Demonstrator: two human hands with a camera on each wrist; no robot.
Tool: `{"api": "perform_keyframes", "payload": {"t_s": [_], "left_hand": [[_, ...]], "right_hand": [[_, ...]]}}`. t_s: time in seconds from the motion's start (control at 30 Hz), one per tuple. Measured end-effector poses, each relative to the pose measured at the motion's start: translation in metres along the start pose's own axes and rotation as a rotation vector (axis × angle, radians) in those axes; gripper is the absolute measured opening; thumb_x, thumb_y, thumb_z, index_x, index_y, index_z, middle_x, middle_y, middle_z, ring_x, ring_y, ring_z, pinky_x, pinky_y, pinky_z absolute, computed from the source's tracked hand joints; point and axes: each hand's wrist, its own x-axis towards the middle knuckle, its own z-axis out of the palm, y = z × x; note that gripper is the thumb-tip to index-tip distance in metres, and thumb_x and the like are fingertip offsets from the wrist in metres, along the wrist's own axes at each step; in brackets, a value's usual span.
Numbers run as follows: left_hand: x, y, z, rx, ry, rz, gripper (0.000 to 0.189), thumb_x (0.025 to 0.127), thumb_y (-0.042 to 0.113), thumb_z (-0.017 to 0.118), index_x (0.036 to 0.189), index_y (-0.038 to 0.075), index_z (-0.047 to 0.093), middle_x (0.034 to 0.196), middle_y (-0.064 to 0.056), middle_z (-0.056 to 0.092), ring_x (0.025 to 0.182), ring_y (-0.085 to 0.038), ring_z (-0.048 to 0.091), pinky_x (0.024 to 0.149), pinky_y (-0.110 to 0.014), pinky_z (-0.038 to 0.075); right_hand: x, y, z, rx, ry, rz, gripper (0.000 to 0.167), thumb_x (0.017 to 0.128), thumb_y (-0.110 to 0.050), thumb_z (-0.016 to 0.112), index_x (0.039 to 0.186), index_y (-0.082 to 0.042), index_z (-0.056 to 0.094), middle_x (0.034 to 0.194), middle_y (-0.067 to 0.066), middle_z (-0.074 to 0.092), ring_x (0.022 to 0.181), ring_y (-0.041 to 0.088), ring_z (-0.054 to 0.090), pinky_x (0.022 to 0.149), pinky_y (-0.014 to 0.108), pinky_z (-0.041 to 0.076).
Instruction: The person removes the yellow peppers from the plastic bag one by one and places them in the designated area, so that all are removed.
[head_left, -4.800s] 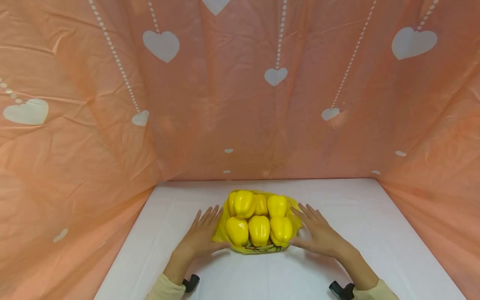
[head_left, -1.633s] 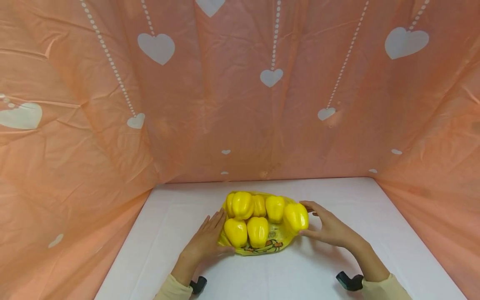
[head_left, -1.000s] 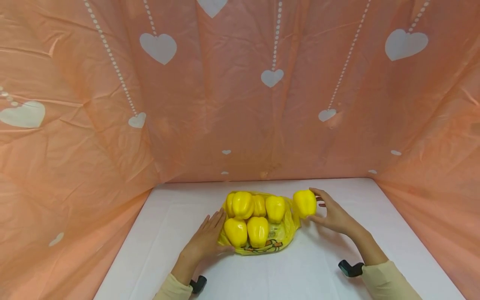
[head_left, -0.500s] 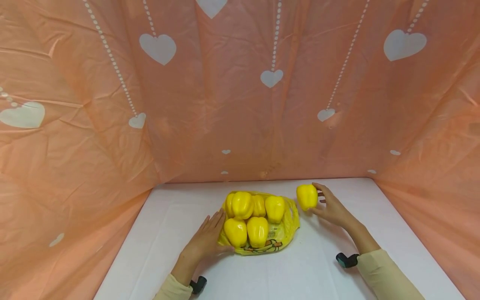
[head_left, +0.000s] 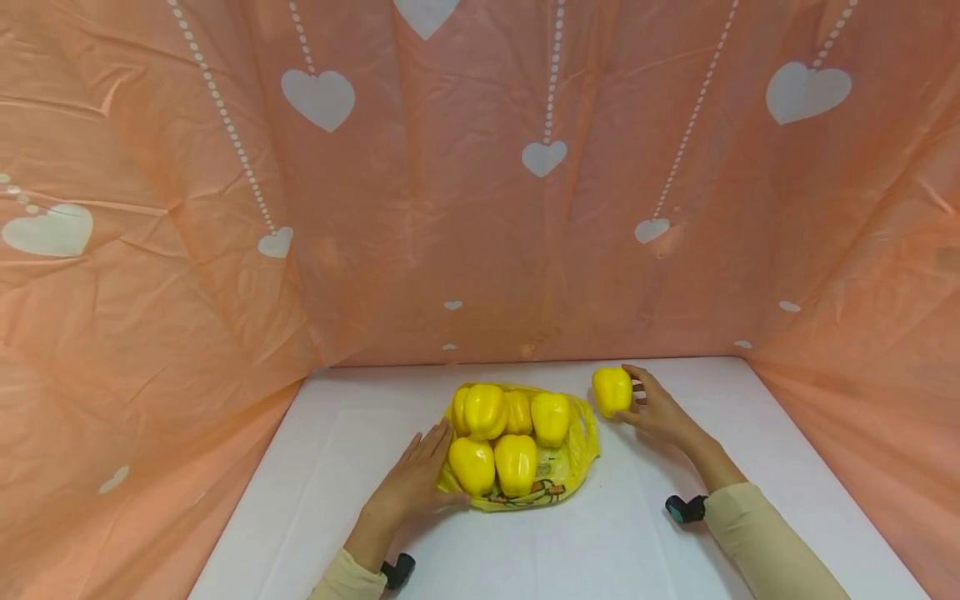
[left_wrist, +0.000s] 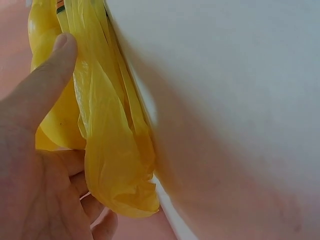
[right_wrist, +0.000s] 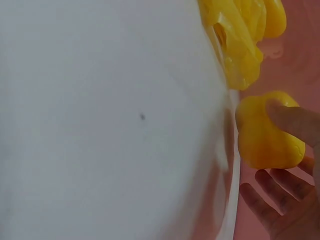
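Note:
In the head view, my right hand holds a yellow bell pepper between thumb and fingers, behind and right of a yellow plastic bag. The right wrist view shows the thumb across this bell pepper, with some fingers spread below it. Several more yellow bell peppers sit in two rows on the flattened bag. My left hand rests along the bag's left edge, fingers straight. In the left wrist view, its thumb lies against the crumpled bag, and its fingers are partly hidden behind it.
A white-covered table bears everything. Behind and at both sides hangs an orange curtain with white hearts. Each wrist carries a small black device, such as the right one.
My right hand has taken the front right bell pepper off the bag and carried it right and back, then slightly left. The bag's printed front right part is uncovered. My left hand has shifted slightly.

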Motion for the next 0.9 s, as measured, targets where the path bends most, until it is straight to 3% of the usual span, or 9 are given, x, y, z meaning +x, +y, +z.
{"api": "perform_keyframes", "payload": {"t_s": [0.9], "left_hand": [[-0.0005, 0.0042, -0.0017, -0.008, -0.011, -0.019, 0.116, 0.087, 0.051, 0.087, 0.166, -0.008, 0.026, 0.176, -0.023, 0.022, 0.163, -0.037, 0.023, 0.136, -0.053, 0.013]], "right_hand": [[0.0078, 0.0043, -0.001, 0.021, -0.054, 0.059, 0.098, 0.094, -0.013, 0.085, 0.166, 0.002, 0.02, 0.16, 0.037, 0.033, 0.137, 0.058, 0.048, 0.116, 0.07, 0.045]]}}
